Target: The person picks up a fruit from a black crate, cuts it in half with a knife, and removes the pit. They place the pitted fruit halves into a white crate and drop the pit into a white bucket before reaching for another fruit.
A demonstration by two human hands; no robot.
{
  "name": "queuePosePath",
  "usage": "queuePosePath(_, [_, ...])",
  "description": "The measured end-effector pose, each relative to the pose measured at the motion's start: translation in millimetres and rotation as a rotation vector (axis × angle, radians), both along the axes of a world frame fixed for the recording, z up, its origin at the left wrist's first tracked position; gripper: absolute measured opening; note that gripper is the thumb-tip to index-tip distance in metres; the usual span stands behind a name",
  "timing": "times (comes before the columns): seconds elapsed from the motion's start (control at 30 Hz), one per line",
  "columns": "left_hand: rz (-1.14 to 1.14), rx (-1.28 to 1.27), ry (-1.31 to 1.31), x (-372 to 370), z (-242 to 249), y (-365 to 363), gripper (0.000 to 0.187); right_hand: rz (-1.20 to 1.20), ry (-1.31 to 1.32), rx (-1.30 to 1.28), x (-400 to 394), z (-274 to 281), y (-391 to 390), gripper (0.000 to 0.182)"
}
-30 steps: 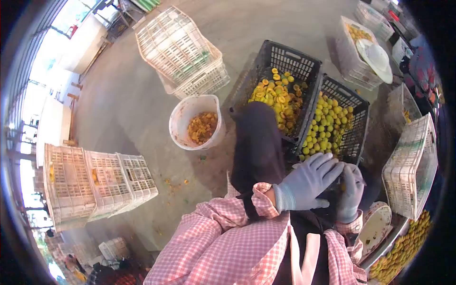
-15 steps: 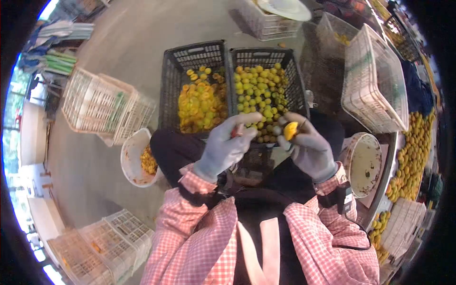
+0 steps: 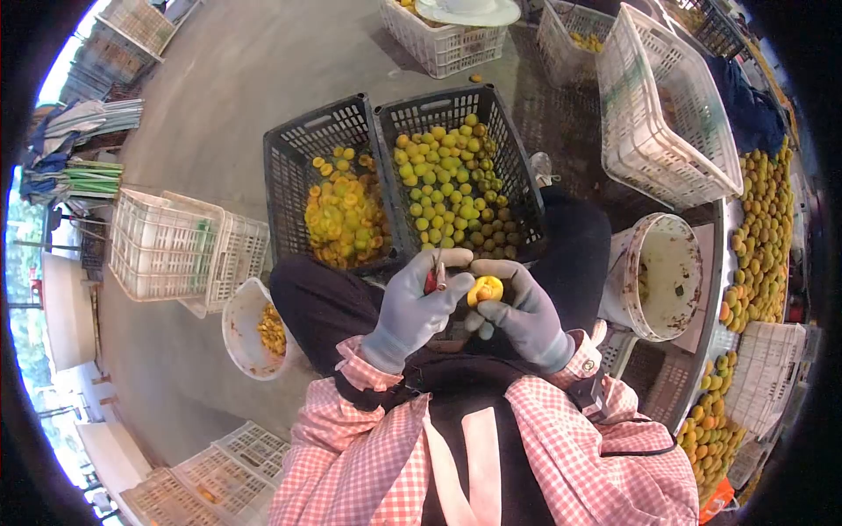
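Note:
My left hand [image 3: 410, 309], in a grey glove, is closed around a small red-handled knife [image 3: 431, 280]. A thin blade seems to point up from it toward the crates. Beside it, my gloved right hand [image 3: 529, 317] pinches a cut yellow fruit [image 3: 485, 291], its opened face and the brown pit inside turned toward me. The two hands nearly meet above my lap. Just beyond them stand two black crates: the left crate [image 3: 282, 175] holds cut, pitted yellow fruit [image 3: 345, 210], and the right crate [image 3: 513, 118] holds whole green-yellow fruit [image 3: 447, 171], some browned.
A white bucket [image 3: 235, 326] with small orange-brown pits stands by my left knee. On my right are a stained white bucket [image 3: 633, 280] and a tall white crate [image 3: 671, 149]. Many fruits [image 3: 761, 237] lie along the far right. More white crates [image 3: 167, 241] sit at left.
My right hand has come left toward the knife hand, and the fruit now shows its cut face and pit. The view has turned slightly, so the crates appear tilted and further left.

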State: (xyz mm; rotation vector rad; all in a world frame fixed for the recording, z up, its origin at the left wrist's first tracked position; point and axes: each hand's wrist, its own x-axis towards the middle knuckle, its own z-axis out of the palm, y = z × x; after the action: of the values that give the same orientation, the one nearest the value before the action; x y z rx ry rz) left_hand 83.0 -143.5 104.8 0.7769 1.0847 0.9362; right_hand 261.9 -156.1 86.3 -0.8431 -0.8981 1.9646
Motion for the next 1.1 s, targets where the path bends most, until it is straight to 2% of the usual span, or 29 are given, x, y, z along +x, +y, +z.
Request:
queuePosePath(0.1, [0.072,0.07,0.018,3.3,3.7,4.1,0.03,0.081,-0.107,-0.014,0.5,-0.9,-1.2,0.041])
queuePosePath(0.17, [0.121,0.09,0.0,5.5,11.6,6.5,0.029,0.095,-0.066,-0.054,-2.1,0.1,-2.0,0.04])
queuePosePath(0.23, [0.175,0.113,-0.016,8.2,19.1,7.9,0.027,0.237,-0.037,-0.179,-2.9,-3.9,-3.5,0.041])
queuePosePath(0.33, [0.236,0.11,-0.184,14.8,23.2,7.8,0.02,0.3,-0.032,-0.219,-9.5,-8.8,-9.1,0.044])
queuePosePath(0.4, [0.266,0.109,-0.193,17.7,22.1,6.6,0.019,0.34,0.016,-0.301,-11.2,-6.0,-9.9,0.043])
queuePosePath(0.57, [0.415,0.171,-0.169,25.0,18.2,3.9,0.015,0.327,-0.024,-0.246,-12.0,-3.8,-13.2,0.04])
queuePosePath(0.63, [0.468,0.214,-0.069,25.9,21.3,3.4,0.019,0.313,-0.035,-0.222,-13.5,-7.9,-14.3,0.04])
queuePosePath(0.67, [0.495,0.248,-0.069,25.4,22.7,3.8,0.018,0.224,-0.1,-0.072,-16.1,-13.9,-16.0,0.04])
queuePosePath(0.7, [0.495,0.25,-0.068,24.5,26.0,4.5,0.018,0.133,-0.164,0.077,-17.3,-16.8,-16.8,0.039])
queuePosePath(0.73, [0.508,0.265,-0.107,23.6,30.3,5.2,0.018,0.133,-0.163,0.079,-16.4,-17.0,-17.2,0.039])
queuePosePath(0.8, [0.531,0.294,-0.15,26.1,33.6,6.5,0.019,0.182,-0.06,-0.017,-14.6,-11.7,-17.7,0.038])
queuePosePath(0.9, [0.524,0.285,-0.102,30.2,26.8,5.7,0.021,0.227,-0.035,-0.159,-16.7,2.9,-16.9,0.036])
queuePosePath(0.97, [0.532,0.278,-0.114,32.6,27.0,3.3,0.021,0.194,-0.082,-0.164,-16.3,-3.4,-18.9,0.036])
queuePosePath(1.07, [0.328,0.327,-0.274,25.8,25.1,3.0,0.025,0.256,-0.079,-0.188,-9.1,-2.9,-19.4,0.034])
queuePosePath(1.1, [0.331,0.327,-0.272,22.1,24.3,1.8,0.025,0.307,0.075,-0.32,-4.9,0.4,-17.8,0.032])
